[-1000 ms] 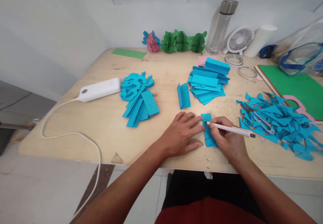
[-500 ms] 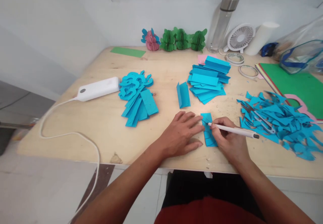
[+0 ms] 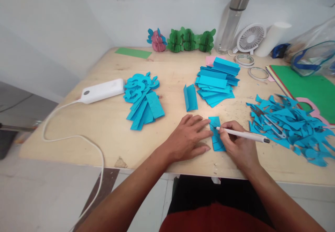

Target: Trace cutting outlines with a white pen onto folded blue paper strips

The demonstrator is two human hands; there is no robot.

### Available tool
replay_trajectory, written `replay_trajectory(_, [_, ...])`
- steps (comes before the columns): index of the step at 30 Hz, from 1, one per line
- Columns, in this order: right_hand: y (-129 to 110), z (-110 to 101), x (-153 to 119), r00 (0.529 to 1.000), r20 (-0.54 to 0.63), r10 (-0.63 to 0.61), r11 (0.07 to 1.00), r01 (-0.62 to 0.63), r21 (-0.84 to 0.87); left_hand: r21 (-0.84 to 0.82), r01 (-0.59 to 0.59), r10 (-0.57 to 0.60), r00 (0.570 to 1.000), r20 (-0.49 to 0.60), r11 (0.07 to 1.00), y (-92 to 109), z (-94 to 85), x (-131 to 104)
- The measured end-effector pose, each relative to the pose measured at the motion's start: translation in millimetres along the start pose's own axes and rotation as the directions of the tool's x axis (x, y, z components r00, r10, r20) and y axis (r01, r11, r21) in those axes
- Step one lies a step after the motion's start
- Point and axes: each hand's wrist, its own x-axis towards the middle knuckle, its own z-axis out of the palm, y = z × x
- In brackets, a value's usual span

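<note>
My right hand [image 3: 239, 146] grips a white pen [image 3: 246, 134], its tip touching a small blue paper piece [image 3: 216, 143] that bears dark curved lines. Part of that paper is hidden under my fingers. My left hand [image 3: 190, 137] lies flat with fingers spread, fingertips on the paper's left edge. Just beyond my left hand stands a folded blue paper [image 3: 191, 97]. A stack of folded blue papers [image 3: 216, 82] sits behind it to the right. To the left are more blue strips [image 3: 145, 111] and curvy blue cut-outs [image 3: 138, 86].
Blue paper scraps [image 3: 295, 127] with scissors [image 3: 272, 124] on them cover the right side. Green sheets [image 3: 309, 89], tape rolls [image 3: 258, 73], a fan [image 3: 251, 38] and a bottle [image 3: 231, 26] stand behind. A white power bank [image 3: 103, 91] with a cable is at left; paper figures [image 3: 188, 40] line the wall.
The view has shifted very slightly. Both hands, the pen and the paper stay almost in the same place.
</note>
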Motion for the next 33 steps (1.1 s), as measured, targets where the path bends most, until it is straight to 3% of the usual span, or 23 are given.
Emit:
replay_trajectory(23, [1.5,-0.2,0.1,0.999,-0.011,-0.037,0.999,0.036,-0.027,-0.001,0.001,-0.001,1.0,0.008,1.0,-0.5,1.0,0.2])
replay_trajectory(33, [1.2,0.1,0.9,0.999,0.033,-0.017,0.997,0.015,0.073,0.008,-0.003,0.003,1.0,0.003,1.0,-0.7,0.5,0.4])
